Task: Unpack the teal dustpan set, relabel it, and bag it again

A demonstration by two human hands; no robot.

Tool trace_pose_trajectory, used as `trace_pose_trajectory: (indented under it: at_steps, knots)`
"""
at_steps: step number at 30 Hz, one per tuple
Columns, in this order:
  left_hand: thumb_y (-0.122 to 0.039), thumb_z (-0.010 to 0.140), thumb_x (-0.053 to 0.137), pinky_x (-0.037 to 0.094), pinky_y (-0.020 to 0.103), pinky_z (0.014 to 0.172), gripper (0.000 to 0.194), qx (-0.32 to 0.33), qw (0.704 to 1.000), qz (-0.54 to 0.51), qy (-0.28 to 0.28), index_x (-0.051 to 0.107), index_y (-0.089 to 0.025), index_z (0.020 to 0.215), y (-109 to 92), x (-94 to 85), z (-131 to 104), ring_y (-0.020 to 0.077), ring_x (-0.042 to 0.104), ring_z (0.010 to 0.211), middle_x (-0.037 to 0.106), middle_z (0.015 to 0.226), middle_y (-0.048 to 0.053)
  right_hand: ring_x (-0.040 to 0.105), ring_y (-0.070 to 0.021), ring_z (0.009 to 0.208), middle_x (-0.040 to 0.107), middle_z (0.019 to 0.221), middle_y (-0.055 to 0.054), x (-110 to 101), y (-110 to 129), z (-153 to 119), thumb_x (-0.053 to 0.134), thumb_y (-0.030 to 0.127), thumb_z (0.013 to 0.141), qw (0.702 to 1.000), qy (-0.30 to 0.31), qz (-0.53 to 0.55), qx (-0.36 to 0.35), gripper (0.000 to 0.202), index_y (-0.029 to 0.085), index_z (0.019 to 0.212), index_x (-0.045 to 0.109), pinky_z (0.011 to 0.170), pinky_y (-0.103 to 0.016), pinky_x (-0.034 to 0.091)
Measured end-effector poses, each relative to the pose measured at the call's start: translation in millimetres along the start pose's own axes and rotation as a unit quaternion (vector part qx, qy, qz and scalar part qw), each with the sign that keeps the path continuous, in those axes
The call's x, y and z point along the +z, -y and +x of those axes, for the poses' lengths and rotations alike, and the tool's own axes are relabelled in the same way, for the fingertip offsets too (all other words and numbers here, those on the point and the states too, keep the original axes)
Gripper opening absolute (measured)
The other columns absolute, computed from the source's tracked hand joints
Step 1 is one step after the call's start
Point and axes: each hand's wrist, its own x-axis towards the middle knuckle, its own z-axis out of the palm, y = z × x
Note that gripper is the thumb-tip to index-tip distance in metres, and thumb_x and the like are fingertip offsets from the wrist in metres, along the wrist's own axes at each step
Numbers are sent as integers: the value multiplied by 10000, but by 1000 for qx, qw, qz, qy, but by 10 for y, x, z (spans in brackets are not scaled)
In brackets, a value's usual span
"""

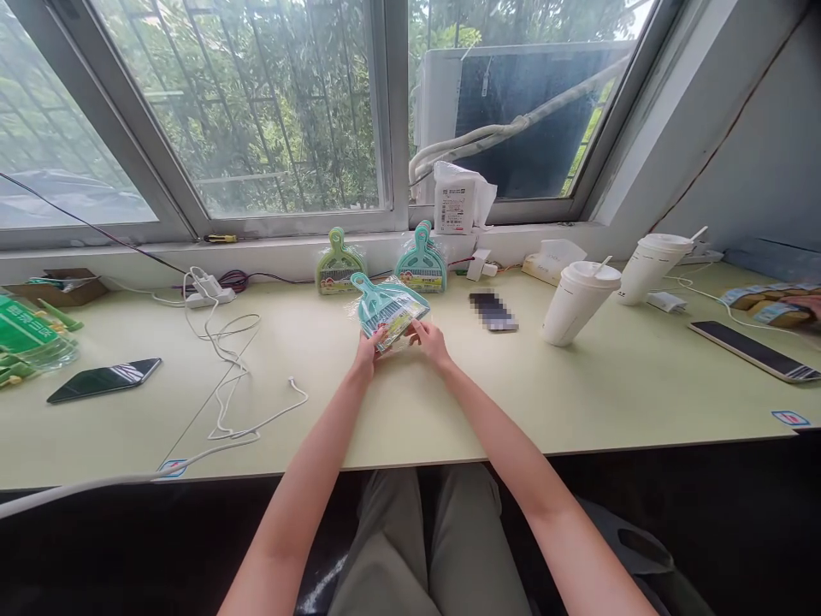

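Observation:
Both hands hold a teal mini dustpan and brush set (386, 308) in clear plastic wrap, tilted above the table. My left hand (368, 349) grips its lower left corner, thumb on the front. My right hand (428, 339) pinches the lower right edge, with its other fingers curled partly behind. Behind it, a green wrapped dustpan set (339, 265) leans upright against the sill on the left. Another teal wrapped set (422, 261), seemingly more than one deep, leans there on the right.
White cups with straws (581, 304) stand to the right, near a tissue pack (552, 258). Phones lie at the left (104, 380), centre right and far right. A white cable (224, 402) runs from a power strip (210, 293) across the table (410, 419). A white package (457, 201) sits on the sill.

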Motion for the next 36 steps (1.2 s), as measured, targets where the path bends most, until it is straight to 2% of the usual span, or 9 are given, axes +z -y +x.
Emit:
trace_pose_trajectory:
  at_steps: [3, 6, 9, 14, 23, 25, 27, 32, 36]
  knots:
    - [-236, 652, 709, 535, 351, 794, 506, -13, 999, 3, 53, 487, -209, 1107, -22, -49, 14, 215, 627, 950, 604, 1133, 80, 646, -115, 671, 664, 801, -19, -80, -35, 64, 617, 483, 763, 981, -32, 174, 82, 307, 199, 835, 524, 741, -266, 508]
    - [-255, 655, 729, 489, 361, 889, 511, 0, 992, 24, 123, 522, -184, 1117, -39, -72, -19, 238, 596, 1035, 606, 1165, 101, 649, -119, 821, 663, 858, -18, -130, -69, 93, 729, 348, 699, 959, -29, 263, 99, 300, 194, 853, 523, 865, -278, 509]
    - [-244, 651, 747, 436, 379, 962, 540, 11, 983, 69, 169, 526, -174, 1139, -46, -73, -61, 253, 567, 1091, 600, 1189, 112, 634, -136, 896, 659, 895, -32, -147, -103, 95, 765, 251, 659, 957, -18, 264, 118, 282, 169, 827, 554, 910, -292, 505]
    - [-205, 609, 774, 403, 391, 999, 646, 51, 978, 104, 175, 501, -198, 1195, -24, -53, -65, 238, 550, 1119, 592, 1188, 94, 657, -163, 815, 650, 894, -40, -198, -126, 94, 781, 178, 632, 953, -40, 260, 147, 359, 167, 900, 543, 805, -335, 574]
    - [-452, 713, 684, 452, 401, 933, 518, 6, 971, 80, 225, 554, -209, 1152, -115, -152, -22, 240, 581, 1076, 622, 1146, 97, 680, -141, 786, 693, 889, -34, -352, -127, 134, 713, 142, 717, 934, 8, 310, 180, 253, 167, 916, 559, 766, -285, 578]
    - [-545, 751, 600, 481, 388, 890, 489, -5, 982, 71, 177, 587, -189, 1086, -102, -180, 23, 235, 602, 1031, 659, 1053, 96, 682, -153, 787, 697, 891, -46, -373, -112, 138, 725, 128, 697, 937, 3, 300, 177, 271, 157, 917, 569, 757, -293, 581]
    - [-587, 774, 542, 513, 377, 833, 489, -14, 994, 66, 88, 609, -162, 1008, -70, -203, 82, 227, 630, 953, 678, 952, 98, 683, -166, 773, 700, 874, -57, -388, -90, 135, 740, 99, 668, 942, -6, 282, 180, 280, 141, 897, 584, 746, -305, 586]
    - [-466, 822, 550, 549, 348, 746, 359, 0, 998, 35, -56, 605, -133, 947, -34, -315, 247, 194, 656, 830, 667, 863, 90, 688, -183, 736, 708, 812, -63, -421, -16, 116, 744, 55, 640, 949, 25, 250, 191, 264, 117, 861, 613, 740, -344, 591]
    - [-365, 908, 414, 552, 308, 731, 294, 49, 956, -41, -286, 565, -124, 981, -169, -578, 355, 188, 652, 895, 642, 907, 103, 693, -186, 731, 715, 806, -73, -519, -5, 141, 742, 49, 638, 952, 34, 240, 186, 270, 107, 877, 631, 735, -338, 592]
